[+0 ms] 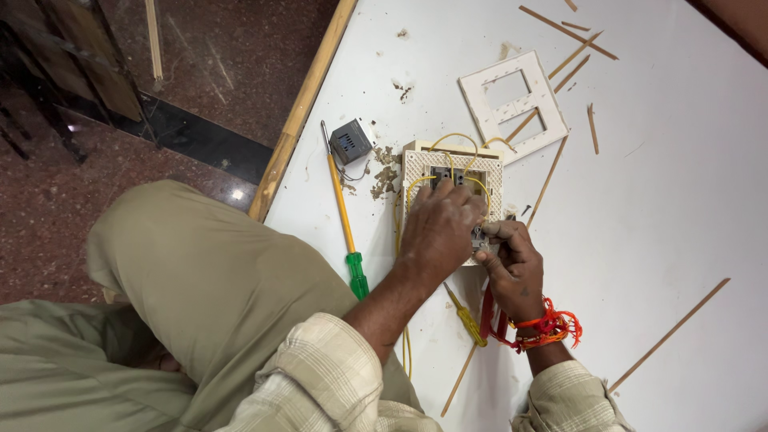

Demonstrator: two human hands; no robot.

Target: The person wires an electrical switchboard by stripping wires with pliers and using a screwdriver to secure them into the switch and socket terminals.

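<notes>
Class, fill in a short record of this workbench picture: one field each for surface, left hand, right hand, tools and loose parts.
Surface: white tabletop with a wooden edge strip
Left hand: left hand resting on the cream perforated switch box threaded with yellow wires
Right hand: right hand pinching a small grey switch module at the box's lower edge
Tools: yellow-shafted screwdriver with green handle; second yellow screwdriver
Loose parts: white rectangular cover plate; grey module; thin wooden sticks
</notes>
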